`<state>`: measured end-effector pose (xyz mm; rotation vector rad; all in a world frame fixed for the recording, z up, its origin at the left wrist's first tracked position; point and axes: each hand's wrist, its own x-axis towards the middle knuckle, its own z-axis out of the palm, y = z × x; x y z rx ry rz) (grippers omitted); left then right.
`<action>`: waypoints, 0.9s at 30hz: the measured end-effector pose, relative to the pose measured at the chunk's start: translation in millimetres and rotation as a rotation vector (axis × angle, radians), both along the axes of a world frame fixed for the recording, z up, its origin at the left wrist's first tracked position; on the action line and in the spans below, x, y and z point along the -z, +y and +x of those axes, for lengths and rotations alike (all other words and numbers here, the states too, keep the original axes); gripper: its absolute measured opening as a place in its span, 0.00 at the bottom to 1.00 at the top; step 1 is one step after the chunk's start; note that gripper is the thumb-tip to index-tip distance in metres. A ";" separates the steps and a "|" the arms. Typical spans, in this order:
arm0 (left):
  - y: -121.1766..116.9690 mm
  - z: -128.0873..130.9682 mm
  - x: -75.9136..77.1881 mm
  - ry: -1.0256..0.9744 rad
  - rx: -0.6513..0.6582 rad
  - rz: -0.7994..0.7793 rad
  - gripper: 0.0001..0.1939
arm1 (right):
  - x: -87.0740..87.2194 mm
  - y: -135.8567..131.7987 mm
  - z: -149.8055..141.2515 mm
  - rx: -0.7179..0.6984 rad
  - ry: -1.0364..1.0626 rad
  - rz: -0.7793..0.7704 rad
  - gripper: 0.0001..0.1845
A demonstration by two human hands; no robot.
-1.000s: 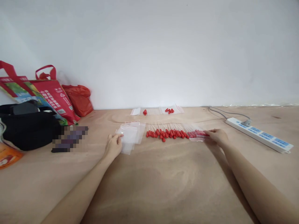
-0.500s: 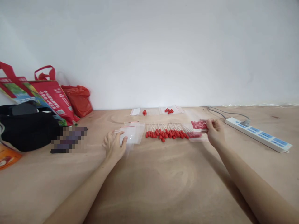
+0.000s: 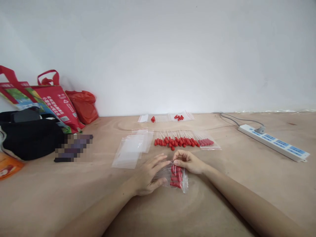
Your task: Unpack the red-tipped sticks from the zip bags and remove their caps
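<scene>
A small clear plastic bag (image 3: 177,177) with red-tipped sticks inside lies on the wooden table (image 3: 158,204) in front of me. My right hand (image 3: 187,162) pinches the bag's top edge. My left hand (image 3: 148,174) rests on the bag's left part, fingers stretched out flat over it. Just beyond lies a row of loose red-tipped sticks (image 3: 176,140), with another filled bag (image 3: 208,142) at its right end. A pile of empty clear bags (image 3: 132,148) lies to the left of the row.
Two more small bags with red tips (image 3: 172,117) lie near the wall. A white power strip (image 3: 274,142) with its cable sits at the right. At the left stand red shopping bags (image 3: 54,98) and a black bag (image 3: 29,135).
My right hand lifted a filled bag from the right end of the row and brought it to the near middle. My left hand left the empty bags and came to meet it.
</scene>
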<state>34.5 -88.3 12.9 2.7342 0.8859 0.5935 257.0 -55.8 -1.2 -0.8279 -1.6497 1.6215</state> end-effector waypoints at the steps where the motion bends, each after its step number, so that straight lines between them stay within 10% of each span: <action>1: -0.8 1.7 1.5 0.037 0.002 -0.018 0.26 | 1.0 1.8 1.3 0.054 -0.001 -0.023 0.22; 5: -1.7 3.8 4.8 0.152 -0.099 -0.085 0.26 | -0.7 3.3 12.3 0.250 -0.016 -0.219 0.29; 11: -7.1 7.3 13.2 0.197 -0.285 -0.021 0.27 | -6.2 -8.5 24.7 0.116 -0.112 -0.423 0.35; 19: -20.7 11.6 24.7 0.220 -0.502 0.114 0.34 | -2.9 -6.6 20.9 0.121 -0.125 -0.338 0.35; 27: -6.4 15.0 -8.2 0.137 -0.393 0.126 0.17 | 2.0 -7.2 13.7 0.154 -0.083 -0.216 0.38</action>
